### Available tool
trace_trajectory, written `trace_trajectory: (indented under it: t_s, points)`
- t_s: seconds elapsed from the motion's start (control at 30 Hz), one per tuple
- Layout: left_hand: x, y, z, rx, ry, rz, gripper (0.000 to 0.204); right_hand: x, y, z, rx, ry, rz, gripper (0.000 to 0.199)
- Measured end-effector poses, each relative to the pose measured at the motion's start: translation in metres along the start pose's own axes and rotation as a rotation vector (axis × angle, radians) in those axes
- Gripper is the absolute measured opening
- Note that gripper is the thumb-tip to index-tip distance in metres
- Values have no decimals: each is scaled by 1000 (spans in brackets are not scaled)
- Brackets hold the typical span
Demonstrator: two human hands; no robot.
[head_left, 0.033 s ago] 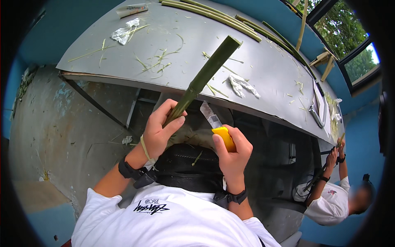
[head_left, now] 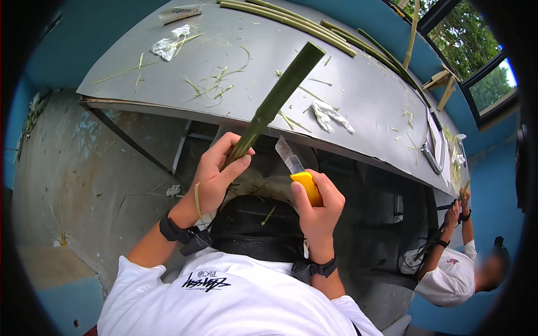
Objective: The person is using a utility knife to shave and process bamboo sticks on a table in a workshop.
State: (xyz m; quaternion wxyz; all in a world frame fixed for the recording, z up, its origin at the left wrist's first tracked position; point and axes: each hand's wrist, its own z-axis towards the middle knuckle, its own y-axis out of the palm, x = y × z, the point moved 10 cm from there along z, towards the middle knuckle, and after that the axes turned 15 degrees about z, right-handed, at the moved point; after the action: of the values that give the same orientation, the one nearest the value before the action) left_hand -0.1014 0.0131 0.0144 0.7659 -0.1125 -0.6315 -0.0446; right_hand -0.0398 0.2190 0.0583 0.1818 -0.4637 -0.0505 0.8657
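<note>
The surface (head_left: 370,120) bears shavings (head_left: 296,123); the left hand (head_left: 210,175) grips a seemingly part-trimmed bamboo stalk (head_left: 274,103), the right hand (head_left: 322,204) a utility knife (head_left: 295,165).

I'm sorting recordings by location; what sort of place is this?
Probably a simple craft workroom: thin shavings litter the grey table, bamboo-like poles lie on it, and the left hand holds a green stalk, the right hand a yellow-handled cutter.

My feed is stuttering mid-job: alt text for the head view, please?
The person's left-hand grip holds a green bamboo tube, seen slanting against the grey table; the right-hand grip holds a yellow-handled knife, its blade apart from the bamboo. Shavings, crumpled tissues and long canes lie on the table; a co-worker is at right.
</note>
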Motion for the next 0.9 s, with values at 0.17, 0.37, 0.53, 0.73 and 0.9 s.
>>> trace_trajectory:
  t_s: [0.17, 0.37, 0.53, 0.73, 0.9]
  points:
    - [12, -23, 12, 11, 74, -118, 25, 5, -1, -2, -2, 28, 25, 24]
    - [4, -43, 21, -114, 139, -124, 24, 7, 0, -1, -17, 50, 38, 24]
    - [-11, -47, 16, -326, 19, 63, 22, 7, -1, -1, -10, 45, 43, 23]
    - [-35, -40, 0, -457, -83, 87, 26, 6, -1, -2, -24, 34, 69, 24]
    - [-5, -8, -1, -439, 11, -65, 37, 0, 6, -1, -74, -19, 107, 24]
